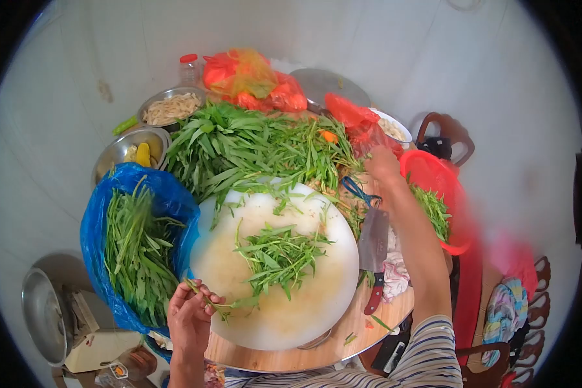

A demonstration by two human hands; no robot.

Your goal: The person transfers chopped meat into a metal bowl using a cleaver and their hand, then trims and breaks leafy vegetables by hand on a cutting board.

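My left hand [191,305] is closed on a green stem [204,296] at the lower left edge of the round white board [233,330]. Leafy greens [278,258] lie loose on the board's middle. Farther off, my right hand [383,163] reaches to the red plastic bag [359,123] at the upper right; its fingers are mostly hidden. A large heap of greens [239,145] covers the table behind the board. More greens [136,252] fill the blue plastic bag [94,226] on the left.
A cleaver [373,239] and a red-handled knife [374,297] lie right of the board. Beyond them is a red basin [456,200] with greens. Metal bowls [113,152] stand at the upper left, near red bags [284,94] and a jar [189,71].
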